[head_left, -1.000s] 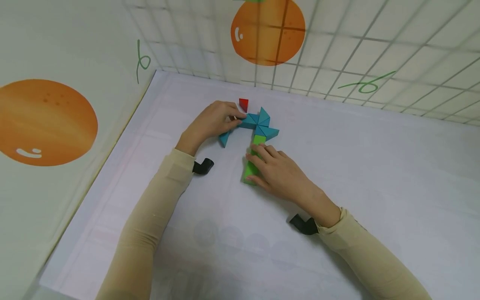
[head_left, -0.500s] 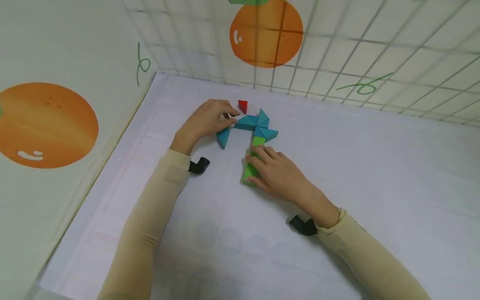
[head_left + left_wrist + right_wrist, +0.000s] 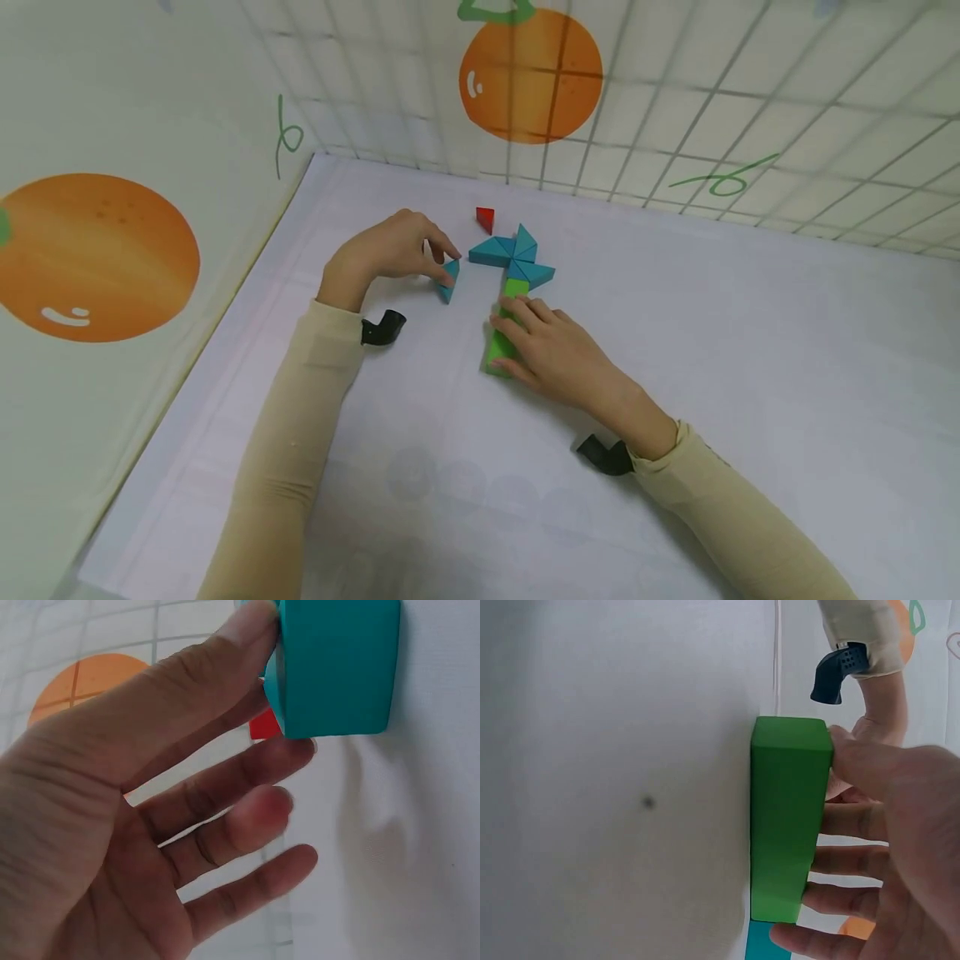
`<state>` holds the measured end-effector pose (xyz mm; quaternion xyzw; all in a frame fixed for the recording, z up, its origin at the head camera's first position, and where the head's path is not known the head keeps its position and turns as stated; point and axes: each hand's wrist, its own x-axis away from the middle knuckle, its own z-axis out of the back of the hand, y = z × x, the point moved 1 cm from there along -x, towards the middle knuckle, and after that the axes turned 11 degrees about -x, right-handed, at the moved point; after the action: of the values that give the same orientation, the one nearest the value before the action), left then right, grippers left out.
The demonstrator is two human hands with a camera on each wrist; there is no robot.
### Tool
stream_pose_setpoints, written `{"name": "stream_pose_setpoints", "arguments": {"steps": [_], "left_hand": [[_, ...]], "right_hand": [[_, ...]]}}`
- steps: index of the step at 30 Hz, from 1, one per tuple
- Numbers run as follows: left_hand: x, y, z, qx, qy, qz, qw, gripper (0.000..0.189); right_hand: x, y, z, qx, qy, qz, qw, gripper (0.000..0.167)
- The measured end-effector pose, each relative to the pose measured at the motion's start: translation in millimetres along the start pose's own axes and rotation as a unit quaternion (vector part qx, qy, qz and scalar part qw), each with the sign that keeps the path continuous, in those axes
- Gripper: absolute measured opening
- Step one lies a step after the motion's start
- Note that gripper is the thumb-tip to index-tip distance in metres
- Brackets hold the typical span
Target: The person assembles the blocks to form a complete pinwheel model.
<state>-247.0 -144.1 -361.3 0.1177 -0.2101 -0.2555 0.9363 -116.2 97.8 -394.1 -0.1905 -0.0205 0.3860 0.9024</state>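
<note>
A blue triangular block (image 3: 453, 267) stands left of the other blocks. My left hand (image 3: 390, 246) pinches it, thumb on the near side and index finger behind, while the other fingers spread free in the left wrist view. Several blue triangular blocks (image 3: 491, 250) form a pinwheel shape on the white surface. Below the pinwheel runs a long green block (image 3: 787, 825), its far end against a blue block (image 3: 769, 941). My right hand (image 3: 558, 354) rests on top of the green block with fairly straight fingers and partly covers it in the head view.
A red block (image 3: 486, 219) lies behind the pinwheel. The white table (image 3: 712, 350) meets a tiled wall (image 3: 675, 100) at the back and a plain wall (image 3: 112, 392) at left, both with orange pictures. Black cameras (image 3: 384, 328) sit at the wrists.
My left hand has left the pinwheel's left arm, moved left and slightly down, and taken hold of the separate blue block. The right hand stays on the green block.
</note>
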Motion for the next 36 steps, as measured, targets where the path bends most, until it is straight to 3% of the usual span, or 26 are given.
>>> {"name": "stream_pose_setpoints", "arguments": {"steps": [8,13,25,30,33,36], "left_hand": [[-2.4,9.0,-3.9,0.004,-0.007,0.008,0.9999,0.055],[-1.4,17.1,-3.6,-0.026,-0.021,0.014,0.9994,0.055],[8.2,-26.0,9.9,-0.008,0.009,0.079,0.9968,0.061],[8.6,-28.3,11.0,-0.036,0.053,0.068,0.9956,0.056],[5.3,-24.6,9.2,-0.072,0.101,0.053,0.9909,0.048],[-4.1,-16.4,4.6,-0.109,0.125,0.037,0.9854,0.042]], "right_hand": [[2.7,0,0,-0.001,-0.004,-0.009,1.0,0.058],[3.9,1,0,-0.001,0.0,-0.008,1.0,0.057],[6.2,3,-2,-0.004,0.006,-0.002,1.0,0.054],[6.1,4,-2,-0.003,0.007,-0.004,1.0,0.056],[3.9,3,-2,-0.002,0.008,-0.001,1.0,0.055],[1.9,2,-2,-0.001,0.008,0.004,1.0,0.055]]}}
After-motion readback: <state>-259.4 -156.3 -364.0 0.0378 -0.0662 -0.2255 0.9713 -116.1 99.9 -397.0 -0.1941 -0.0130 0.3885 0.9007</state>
